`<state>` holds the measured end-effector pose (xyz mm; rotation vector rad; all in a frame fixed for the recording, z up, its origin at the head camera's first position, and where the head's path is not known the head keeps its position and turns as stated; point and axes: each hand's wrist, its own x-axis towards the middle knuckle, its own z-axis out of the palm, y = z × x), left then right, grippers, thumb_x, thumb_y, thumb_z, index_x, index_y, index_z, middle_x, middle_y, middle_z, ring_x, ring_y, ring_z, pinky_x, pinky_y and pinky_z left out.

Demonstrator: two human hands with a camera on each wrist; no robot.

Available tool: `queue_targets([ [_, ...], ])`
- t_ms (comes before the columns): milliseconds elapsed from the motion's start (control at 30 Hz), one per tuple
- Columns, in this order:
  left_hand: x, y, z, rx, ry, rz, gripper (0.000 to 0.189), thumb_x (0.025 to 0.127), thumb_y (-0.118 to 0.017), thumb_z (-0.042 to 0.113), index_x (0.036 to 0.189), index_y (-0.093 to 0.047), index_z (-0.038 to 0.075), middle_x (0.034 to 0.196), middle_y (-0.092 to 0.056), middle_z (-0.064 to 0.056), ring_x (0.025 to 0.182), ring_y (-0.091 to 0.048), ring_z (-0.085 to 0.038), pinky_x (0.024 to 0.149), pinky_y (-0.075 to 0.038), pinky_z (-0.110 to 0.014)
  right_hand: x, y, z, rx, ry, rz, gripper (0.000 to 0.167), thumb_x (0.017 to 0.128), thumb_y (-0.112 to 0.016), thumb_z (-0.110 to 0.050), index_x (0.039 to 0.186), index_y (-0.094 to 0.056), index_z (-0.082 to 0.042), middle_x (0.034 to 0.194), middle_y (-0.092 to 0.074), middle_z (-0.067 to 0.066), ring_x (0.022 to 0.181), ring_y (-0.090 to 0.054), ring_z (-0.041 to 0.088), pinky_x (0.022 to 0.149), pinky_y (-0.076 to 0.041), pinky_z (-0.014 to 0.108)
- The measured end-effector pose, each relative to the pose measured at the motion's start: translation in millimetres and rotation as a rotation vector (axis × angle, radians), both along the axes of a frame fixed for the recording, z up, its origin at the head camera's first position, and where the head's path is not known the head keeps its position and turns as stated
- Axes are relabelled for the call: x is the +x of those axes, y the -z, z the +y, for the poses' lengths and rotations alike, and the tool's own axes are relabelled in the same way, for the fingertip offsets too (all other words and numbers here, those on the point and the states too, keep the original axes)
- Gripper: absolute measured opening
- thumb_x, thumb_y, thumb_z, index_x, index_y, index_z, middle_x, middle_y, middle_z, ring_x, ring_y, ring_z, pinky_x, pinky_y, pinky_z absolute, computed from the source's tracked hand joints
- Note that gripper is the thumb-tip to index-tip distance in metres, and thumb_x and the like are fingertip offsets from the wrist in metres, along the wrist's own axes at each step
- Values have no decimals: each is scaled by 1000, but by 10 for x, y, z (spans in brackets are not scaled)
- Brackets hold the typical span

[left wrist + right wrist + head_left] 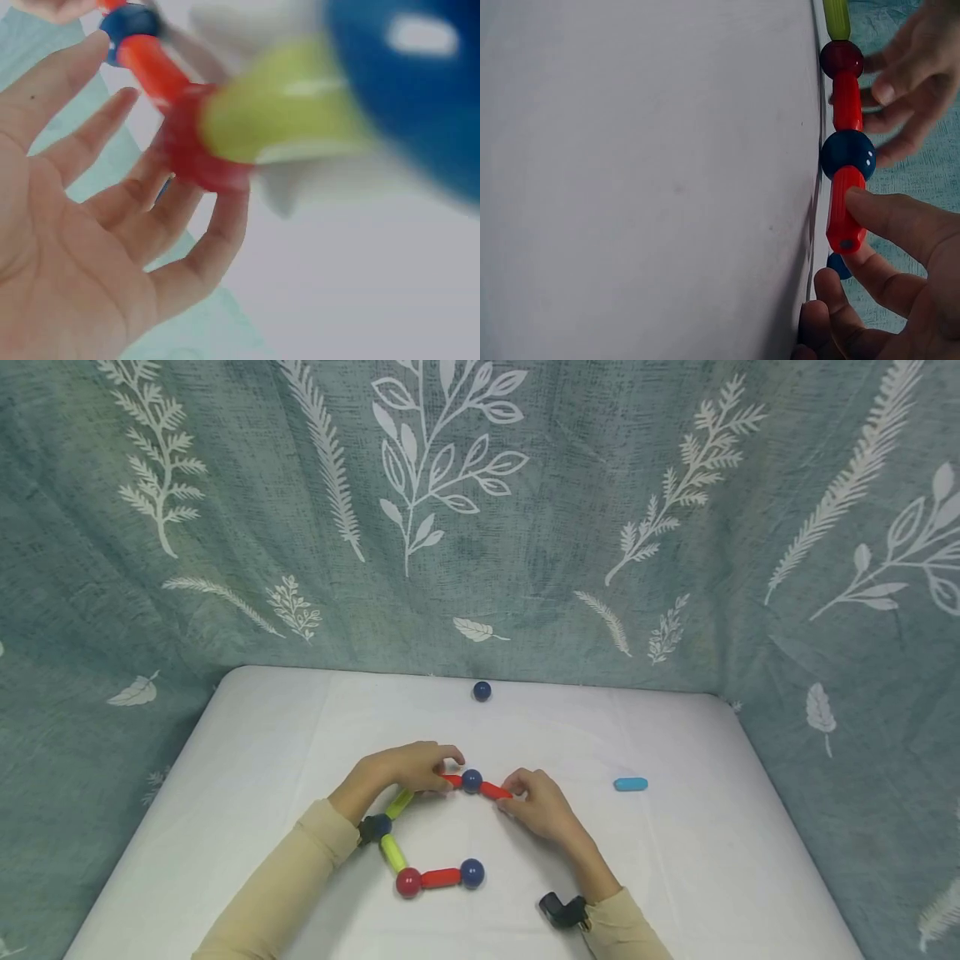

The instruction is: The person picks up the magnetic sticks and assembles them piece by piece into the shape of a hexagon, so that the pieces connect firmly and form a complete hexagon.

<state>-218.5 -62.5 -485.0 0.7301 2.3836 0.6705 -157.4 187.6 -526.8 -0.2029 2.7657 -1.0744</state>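
Observation:
My right hand (546,806) pinches the free end of a red rod (844,210) between thumb and finger. This rod joins a blue ball (472,781), from which a second red rod (847,101) runs to a dark red ball (841,59). Around that ball and rod my left hand (97,217) has its fingers loosely spread, some touching the ball. A yellow-green rod (401,803) leads on to another blue ball (382,825), partly behind the left wrist's camera. The chain bends back through another yellow-green rod (393,853), a red ball (408,882), a red rod (441,878) and a blue ball (472,873).
A loose blue ball (482,691) lies near the far edge of the white table (262,718). To the right of the hands is a light blue rod (631,784). A green leaf-patterned cloth (540,527) hangs behind the table.

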Motion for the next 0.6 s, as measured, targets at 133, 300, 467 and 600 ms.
queue_targets([
  [133, 15, -98, 134, -19, 59, 69, 45, 93, -73, 24, 136, -60, 21, 116, -62, -7, 103, -59, -20, 88, -49, -39, -13, 0, -24, -11, -17, 23, 16, 86, -79, -17, 99, -71, -12, 91, -59, 3, 77, -49, 17, 69, -42, 35],
  [300, 17, -25, 258, -44, 60, 92, 40, 91, -75, 23, 130, -65, 25, 106, -59, 1, 95, -57, -15, 88, -48, -38, -51, 19, -88, -24, -36, 45, 15, 87, -78, -16, 98, -71, -12, 91, -59, 3, 76, -49, 17, 67, -41, 33],
  [467, 19, 64, 308, -70, 16, 118, 28, 90, -75, 21, 117, -71, 27, 99, -57, 3, 92, -58, -15, 89, -49, -41, -97, 13, -174, -36, -51, 52, 15, 87, -77, -18, 99, -71, -11, 91, -59, 4, 75, -48, 17, 64, -41, 32],
  [600, 20, 108, 317, -85, -3, 153, 20, 91, -74, 21, 110, -72, 27, 97, -56, 4, 89, -56, -14, 87, -49, -39, -126, 4, -217, -36, -55, 61, 15, 87, -78, -18, 98, -71, -11, 91, -59, 4, 74, -49, 17, 64, -42, 32],
])
